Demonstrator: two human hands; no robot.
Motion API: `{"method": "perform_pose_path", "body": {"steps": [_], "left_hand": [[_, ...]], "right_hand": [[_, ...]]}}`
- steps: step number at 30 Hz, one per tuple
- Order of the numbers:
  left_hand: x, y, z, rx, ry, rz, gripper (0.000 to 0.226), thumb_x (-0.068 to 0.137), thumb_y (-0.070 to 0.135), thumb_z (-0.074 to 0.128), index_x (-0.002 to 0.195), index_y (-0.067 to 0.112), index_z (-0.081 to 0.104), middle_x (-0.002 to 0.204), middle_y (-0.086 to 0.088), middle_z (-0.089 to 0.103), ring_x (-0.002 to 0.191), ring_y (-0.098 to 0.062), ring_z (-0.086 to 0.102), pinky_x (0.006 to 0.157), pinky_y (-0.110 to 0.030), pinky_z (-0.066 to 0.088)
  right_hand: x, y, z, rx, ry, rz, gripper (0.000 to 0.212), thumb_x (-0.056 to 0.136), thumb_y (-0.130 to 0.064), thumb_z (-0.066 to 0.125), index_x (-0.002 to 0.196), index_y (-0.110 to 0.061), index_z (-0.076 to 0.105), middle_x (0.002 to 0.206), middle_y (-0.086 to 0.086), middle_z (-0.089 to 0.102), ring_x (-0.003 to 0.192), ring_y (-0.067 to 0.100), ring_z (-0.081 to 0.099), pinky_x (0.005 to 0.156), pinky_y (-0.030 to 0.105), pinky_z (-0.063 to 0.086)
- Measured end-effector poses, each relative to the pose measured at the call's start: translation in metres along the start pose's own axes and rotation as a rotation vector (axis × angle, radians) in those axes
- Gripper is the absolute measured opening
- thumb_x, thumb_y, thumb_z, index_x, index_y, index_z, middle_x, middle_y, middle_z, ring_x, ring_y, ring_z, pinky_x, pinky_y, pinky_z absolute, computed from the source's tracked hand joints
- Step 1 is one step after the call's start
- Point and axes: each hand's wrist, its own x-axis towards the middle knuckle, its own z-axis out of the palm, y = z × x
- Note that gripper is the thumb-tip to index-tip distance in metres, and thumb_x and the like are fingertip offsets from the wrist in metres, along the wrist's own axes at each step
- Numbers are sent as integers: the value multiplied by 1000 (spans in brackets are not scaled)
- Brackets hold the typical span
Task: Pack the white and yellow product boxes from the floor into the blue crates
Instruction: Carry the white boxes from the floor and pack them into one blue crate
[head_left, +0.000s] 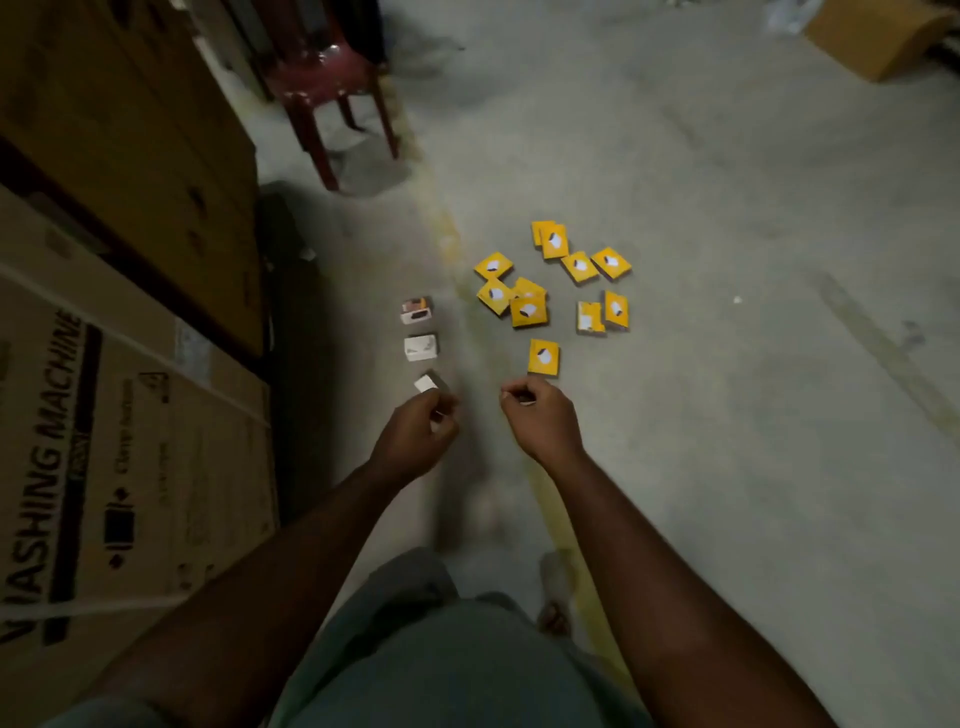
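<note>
Our left hand (415, 434) curls its fingers around a white box (430, 383); our right hand (540, 418) pinches something small and dark. Just beyond the right fingers, yellow boxes (543, 357) scatter across the floor (727, 182); washing-machine cartons (104, 415) stand left.

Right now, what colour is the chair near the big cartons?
Dark red chair, glossy seat; the head view shows it.

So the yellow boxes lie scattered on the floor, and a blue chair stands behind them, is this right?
Not quite: the chair is dark red, not blue, as the head view shows. The yellow boxes do lie scattered on the floor, with the chair behind them.
</note>
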Motion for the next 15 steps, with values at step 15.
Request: {"method": "perform_pose_path", "body": {"steps": [15], "left_hand": [[257, -188, -50, 130, -134, -170, 21, 91, 15, 66, 111, 9, 66, 105, -7, 67, 94, -23, 63, 82, -40, 55]], "right_hand": [[227, -46, 189, -116, -138, 211, 13, 92, -24, 69, 103, -21, 76, 103, 1, 77, 98, 18, 71, 76, 22, 46]]}}
